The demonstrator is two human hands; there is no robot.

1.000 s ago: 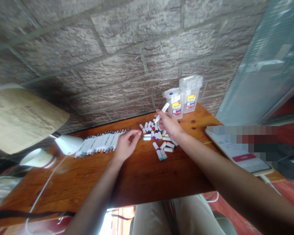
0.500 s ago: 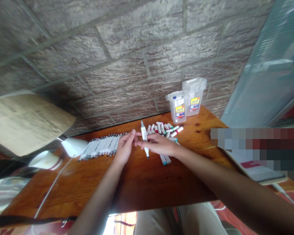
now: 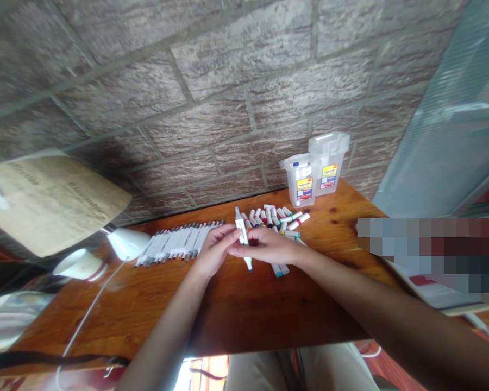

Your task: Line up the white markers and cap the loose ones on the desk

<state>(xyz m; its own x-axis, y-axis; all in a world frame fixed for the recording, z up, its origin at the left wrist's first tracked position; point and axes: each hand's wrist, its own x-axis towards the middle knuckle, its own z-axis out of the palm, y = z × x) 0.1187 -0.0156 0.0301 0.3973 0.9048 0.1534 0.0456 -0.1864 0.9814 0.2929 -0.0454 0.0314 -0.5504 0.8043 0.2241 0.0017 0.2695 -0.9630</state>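
Both hands meet over the middle of a wooden table (image 3: 244, 309). A white marker (image 3: 242, 233) with a blue tip at its near end is pinched upright-ish between my left hand (image 3: 214, 251) and my right hand (image 3: 269, 247). Left of my hands lies a neat row of markers (image 3: 179, 241) side by side. Behind my right hand is a loose heap of markers (image 3: 279, 217) with coloured caps. Two more markers (image 3: 279, 268) lie just in front of my right hand.
Two clear plastic marker boxes (image 3: 315, 168) stand at the back right against a brick wall. A white lamp (image 3: 124, 241) with a cable and a wooden board (image 3: 49, 201) are at the left. A phone (image 3: 440, 288) lies at the right edge.
My right hand lifted a marker from the heap near the boxes and brought it left and closer. My left hand came up to grip it too.
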